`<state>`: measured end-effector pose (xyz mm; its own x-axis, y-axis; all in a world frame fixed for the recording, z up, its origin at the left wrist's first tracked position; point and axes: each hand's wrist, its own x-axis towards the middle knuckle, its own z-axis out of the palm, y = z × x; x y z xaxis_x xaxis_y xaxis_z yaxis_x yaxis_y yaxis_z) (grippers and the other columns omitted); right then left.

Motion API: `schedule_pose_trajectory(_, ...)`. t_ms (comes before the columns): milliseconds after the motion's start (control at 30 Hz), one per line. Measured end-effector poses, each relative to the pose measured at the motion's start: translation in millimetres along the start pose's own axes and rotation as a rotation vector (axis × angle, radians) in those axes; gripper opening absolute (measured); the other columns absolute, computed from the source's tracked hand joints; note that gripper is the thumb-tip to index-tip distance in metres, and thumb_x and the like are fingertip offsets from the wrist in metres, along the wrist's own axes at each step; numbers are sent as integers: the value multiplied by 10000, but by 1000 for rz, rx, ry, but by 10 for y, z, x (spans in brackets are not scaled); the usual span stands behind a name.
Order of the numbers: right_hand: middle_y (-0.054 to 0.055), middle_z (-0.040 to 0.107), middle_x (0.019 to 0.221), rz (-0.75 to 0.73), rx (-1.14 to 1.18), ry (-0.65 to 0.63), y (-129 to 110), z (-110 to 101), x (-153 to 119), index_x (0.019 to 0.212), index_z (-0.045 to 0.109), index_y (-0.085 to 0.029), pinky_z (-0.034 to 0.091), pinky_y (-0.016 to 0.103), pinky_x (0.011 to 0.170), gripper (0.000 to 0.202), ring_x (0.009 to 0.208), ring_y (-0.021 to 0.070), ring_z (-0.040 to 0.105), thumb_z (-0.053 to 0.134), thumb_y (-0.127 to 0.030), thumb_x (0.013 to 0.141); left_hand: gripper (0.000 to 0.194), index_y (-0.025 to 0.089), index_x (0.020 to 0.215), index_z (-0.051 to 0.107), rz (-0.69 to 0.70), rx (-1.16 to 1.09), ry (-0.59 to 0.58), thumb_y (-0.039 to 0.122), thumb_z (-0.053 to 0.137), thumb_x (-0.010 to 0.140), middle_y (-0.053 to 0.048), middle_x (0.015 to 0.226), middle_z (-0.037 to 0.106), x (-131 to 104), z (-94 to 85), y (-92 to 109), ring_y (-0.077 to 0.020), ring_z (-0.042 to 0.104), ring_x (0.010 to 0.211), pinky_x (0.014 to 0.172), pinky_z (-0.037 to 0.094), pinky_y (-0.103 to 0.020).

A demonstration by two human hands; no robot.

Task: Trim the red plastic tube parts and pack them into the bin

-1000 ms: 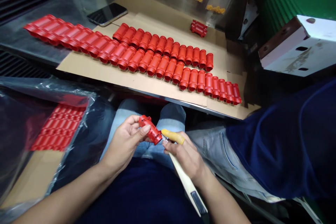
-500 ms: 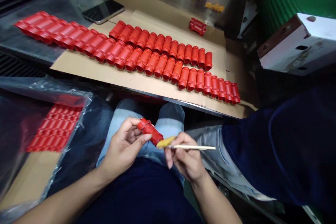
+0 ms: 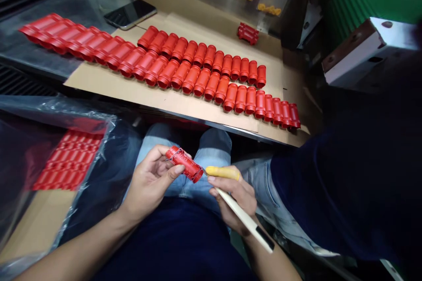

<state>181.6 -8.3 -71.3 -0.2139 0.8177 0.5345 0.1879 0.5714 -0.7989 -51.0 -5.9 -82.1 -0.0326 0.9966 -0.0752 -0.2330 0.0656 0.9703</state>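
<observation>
Your left hand point(image 3: 148, 180) has the red part point(image 3: 184, 164) pinched, thumb against fingers, over your jeans point(image 3: 214, 145), tilted with its right end lower. Your right hand point(image 3: 235, 193) is closed round the pale tool point(image 3: 245, 217), yellow cot point(image 3: 222, 172) on one finger; tip's at the part's right end, can't tell if touching. Beyond: red rows point(image 3: 191, 80) on cardboard point(image 3: 211, 22), phone point(image 3: 132, 13) far left.

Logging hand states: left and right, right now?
Left hand: closed on a red part, thumb along its near side.
Right hand: closed on a pale-handled tool, yellow cover on one finger.
</observation>
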Motion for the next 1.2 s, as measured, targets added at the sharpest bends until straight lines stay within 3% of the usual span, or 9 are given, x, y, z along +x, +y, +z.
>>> schedule_pose_trajectory(433, 155, 823, 1159, -45, -1, -15, -19, 34, 42, 1277, 782, -167, 695, 423, 829, 304, 1030, 283, 787, 718, -56, 1001, 234, 208, 1094, 721, 10, 43, 45, 248, 878, 925, -89, 1140, 819, 16, 6, 45, -264, 821, 1003, 893, 679, -343)
schedule_pose_trajectory(600, 154, 807, 1212, -18, 8, -28, -28, 28, 39, 1286, 761, -172, 693, 413, 876, 335, 1074, 272, 780, 717, -33, 985, 217, 212, 1084, 715, 32, 95, 56, 244, 868, 933, -80, 1126, 823, 23, 9, 69, -243, 822, 977, 882, 675, -318)
schedule_pose_trajectory(733, 136, 799, 1138, 32, -7, -104, 5, 9, 30, 1259, 725, -171, 696, 426, 935, 276, 1087, 265, 775, 688, -63, 1008, 203, 232, 1050, 706, 94, 135, 75, 202, 863, 925, -44, 1115, 806, -14, 50, 91, -226, 813, 1008, 908, 671, -301)
schedule_pose_trajectory(833, 185, 768, 1221, -75, -177, -206, 39, 8, 22, 1298, 710, -153, 709, 402, 863, 287, 1072, 262, 753, 669, -61, 1029, 210, 238, 1009, 711, 108, 136, 133, 195, 884, 899, -10, 1037, 782, -33, 81, 91, -190, 806, 922, 853, 666, -257)
schedule_pose_trajectory(900, 233, 734, 1333, -165, -301, -248, 37, 15, 18, 1363, 695, -145, 713, 419, 842, 331, 1097, 282, 746, 640, -61, 1047, 219, 239, 1025, 716, 59, 101, 148, 215, 893, 899, 0, 963, 777, -26, 80, 74, -174, 796, 840, 784, 659, -237)
schedule_pose_trajectory(967, 222, 734, 1365, -165, -316, -247, 2, 26, 14, 1409, 682, -170, 719, 446, 862, 360, 1100, 295, 763, 623, -93, 1063, 224, 239, 1064, 720, -12, 46, 127, 237, 888, 916, -2, 930, 782, -10, 58, 45, -173, 788, 800, 748, 653, -241)
schedule_pose_trajectory(1100, 91, 814, 1225, 68, 102, -281, -140, 35, 22, 1281, 724, -268, 740, 398, 886, 218, 1051, 254, 824, 671, -222, 1075, 222, 234, 1105, 710, -82, -57, 89, 244, 866, 948, -14, 952, 779, 8, -11, -14, -179, 769, 830, 810, 652, -285)
schedule_pose_trajectory(1200, 40, 847, 999, 105, 422, -298, -211, 6, 52, 1088, 711, -270, 742, 357, 824, 45, 929, 211, 851, 708, -314, 1087, 209, 239, 1111, 710, -55, -78, 71, 213, 852, 959, -12, 973, 776, 1, -36, -28, -171, 761, 880, 840, 638, -263)
